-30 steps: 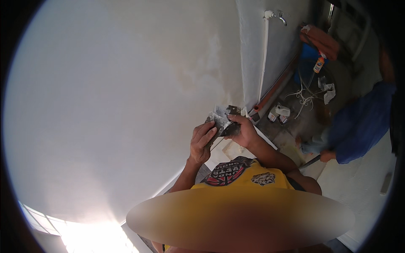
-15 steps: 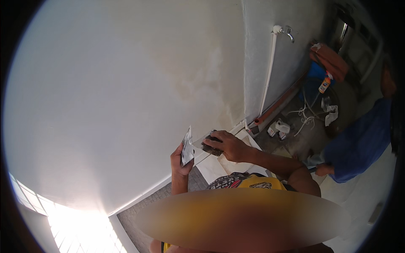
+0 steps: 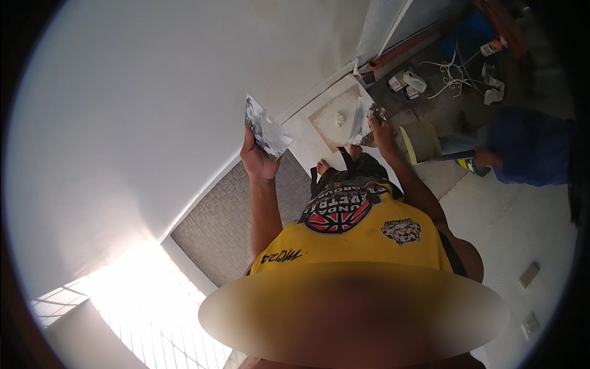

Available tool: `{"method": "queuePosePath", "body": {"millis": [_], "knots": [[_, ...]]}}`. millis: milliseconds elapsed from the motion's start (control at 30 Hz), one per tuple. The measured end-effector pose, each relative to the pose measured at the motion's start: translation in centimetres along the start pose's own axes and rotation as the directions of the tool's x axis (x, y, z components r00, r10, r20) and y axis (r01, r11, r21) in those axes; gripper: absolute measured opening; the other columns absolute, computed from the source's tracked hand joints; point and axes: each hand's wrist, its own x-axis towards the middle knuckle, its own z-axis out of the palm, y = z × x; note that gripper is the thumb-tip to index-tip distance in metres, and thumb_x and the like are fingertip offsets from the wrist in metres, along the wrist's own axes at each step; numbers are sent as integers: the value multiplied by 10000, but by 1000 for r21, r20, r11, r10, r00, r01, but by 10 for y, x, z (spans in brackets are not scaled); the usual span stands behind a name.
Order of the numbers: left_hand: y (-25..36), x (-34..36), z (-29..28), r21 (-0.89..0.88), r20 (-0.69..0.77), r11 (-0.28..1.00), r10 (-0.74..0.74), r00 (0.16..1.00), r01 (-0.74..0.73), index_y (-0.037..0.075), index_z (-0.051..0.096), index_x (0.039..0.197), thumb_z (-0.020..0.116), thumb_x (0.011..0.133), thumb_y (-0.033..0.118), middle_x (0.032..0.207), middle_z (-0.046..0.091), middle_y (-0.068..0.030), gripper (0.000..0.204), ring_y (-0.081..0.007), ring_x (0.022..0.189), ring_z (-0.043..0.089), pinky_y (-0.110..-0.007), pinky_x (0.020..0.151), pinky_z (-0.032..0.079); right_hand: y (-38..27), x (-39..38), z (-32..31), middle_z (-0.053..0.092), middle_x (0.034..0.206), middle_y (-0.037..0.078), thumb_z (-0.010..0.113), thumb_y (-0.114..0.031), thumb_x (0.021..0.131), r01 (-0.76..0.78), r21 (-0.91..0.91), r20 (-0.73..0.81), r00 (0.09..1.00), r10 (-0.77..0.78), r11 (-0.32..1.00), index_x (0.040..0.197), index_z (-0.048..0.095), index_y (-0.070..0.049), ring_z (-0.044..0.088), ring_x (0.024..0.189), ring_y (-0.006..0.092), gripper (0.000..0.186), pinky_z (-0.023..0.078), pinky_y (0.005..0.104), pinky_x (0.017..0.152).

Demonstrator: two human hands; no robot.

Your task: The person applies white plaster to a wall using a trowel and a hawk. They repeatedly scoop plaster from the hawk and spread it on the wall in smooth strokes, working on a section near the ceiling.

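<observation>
My left hand (image 3: 258, 155) is closed around the lower edge of a flat metal plate (image 3: 265, 126) smeared with white and grey paste, held up near the wall. Lower and to the right, my right hand (image 3: 382, 130) grips the dark handle of a wide-bladed plastering trowel (image 3: 362, 123), its thin blade whitish with paste. The two tools are apart. Beyond the trowel, a board (image 3: 326, 126) on the white ledge carries a lump of white paste (image 3: 340, 119); the blade hides part of the board.
A pale wall (image 3: 153, 111) rises on the left above grey paving (image 3: 227, 218). At the right, a co-worker in blue (image 3: 531, 147) has a hand (image 3: 487, 158) by a cream-coloured container (image 3: 421, 141). Behind stand white jugs (image 3: 413, 82), a white scrolled metal stand (image 3: 453, 77) and an orange bottle (image 3: 491, 47).
My right hand and trowel have moved away from the plate, out to the right over the board. The plate in my left hand has turned its face toward me. The view has tipped downward.
</observation>
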Motion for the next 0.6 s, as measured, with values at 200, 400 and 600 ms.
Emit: {"method": "queuePosePath", "body": {"millis": [200,400,600], "knots": [[-30,-9,-118,-78,-379,988,-152,913,133,63,443,1520,459,1096,388,1508,538,-145,535,-358,1375,527,-562,1172,390,95,-8,9,698,975,179,648,-229,971,197,-418,-60,968,-244,887,1076,695,-34,693,908,394,226,534,484,770],[-126,11,-304,-324,-418,921,-345,840,217,61,388,1546,434,1107,385,1550,464,-170,548,-364,1420,458,-554,1194,358,253,61,91,651,1048,75,689,-134,852,378,-728,241,922,-302,573,1232,668,-173,647,975,336,382,530,485,804],[-266,64,-497,-99,-664,919,-346,662,381,32,460,1466,492,1080,388,1390,577,-160,527,-350,1279,552,-532,1085,435,451,215,169,608,1172,33,647,-107,847,757,-585,567,638,-521,290,1259,684,-224,580,1054,279,431,473,485,915]]}}
